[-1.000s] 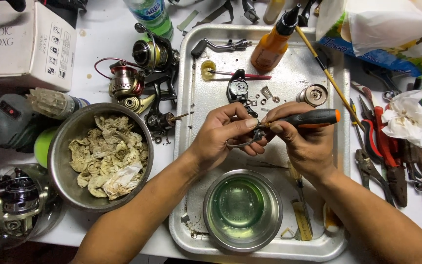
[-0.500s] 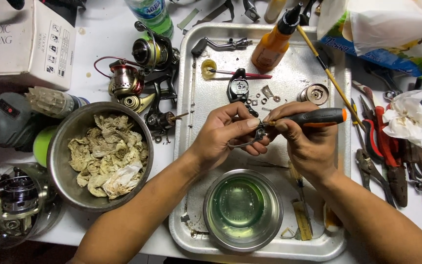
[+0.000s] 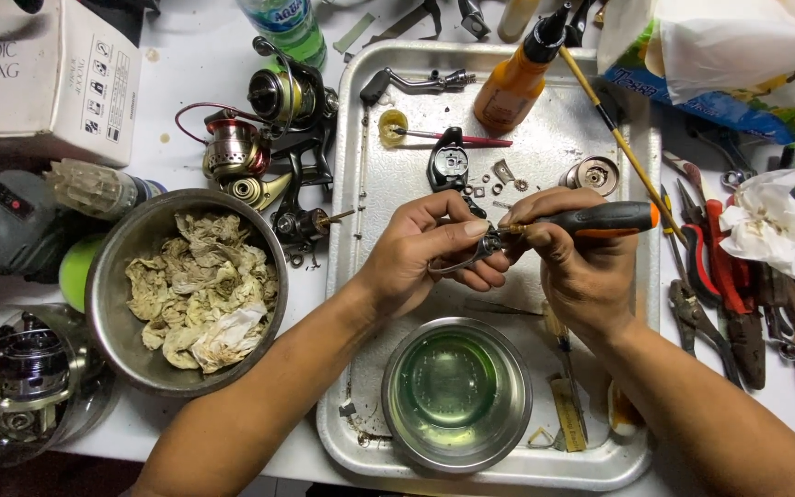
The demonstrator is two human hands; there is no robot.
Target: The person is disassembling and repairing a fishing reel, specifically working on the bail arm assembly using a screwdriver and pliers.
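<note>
Centrally, left hand (image 3: 420, 248) pinches reel part (image 3: 476, 250); right hand (image 3: 572, 267) grips screwdriver (image 3: 591, 219).

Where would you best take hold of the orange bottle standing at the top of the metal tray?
Probably the orange bottle is best gripped around its wide orange body, below the narrow black nozzle. It stands leaning slightly on the metal tray. Coming from the near-left side looks best: a long yellow stick lies close on its right, while small parts sit lower down, clear of the body.
</note>
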